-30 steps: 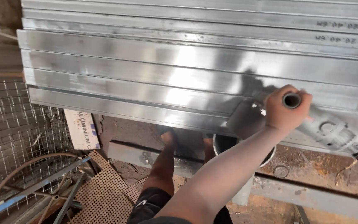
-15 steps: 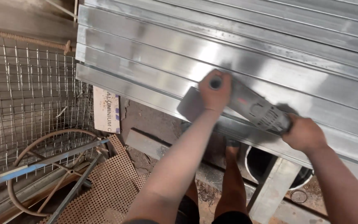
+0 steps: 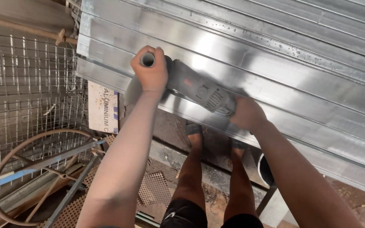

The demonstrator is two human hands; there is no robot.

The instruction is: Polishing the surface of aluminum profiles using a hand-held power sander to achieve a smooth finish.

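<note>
Left hand clamped on side handle, right hand gripping angle grinder body; best kept flat along steel tubes.

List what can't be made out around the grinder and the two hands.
Head view only:
- Disc of the angle grinder: hidden under the left hand and tool body.
- Right hand fingers: wrapped behind the rear grip.
- Metal sheets: cut off by top and right edges.

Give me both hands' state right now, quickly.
Left hand: closed around the grey tubular side handle of the dark grey angle grinder.
Right hand: closed around the angle grinder's rear body, over the shiny metal sheets.
</note>
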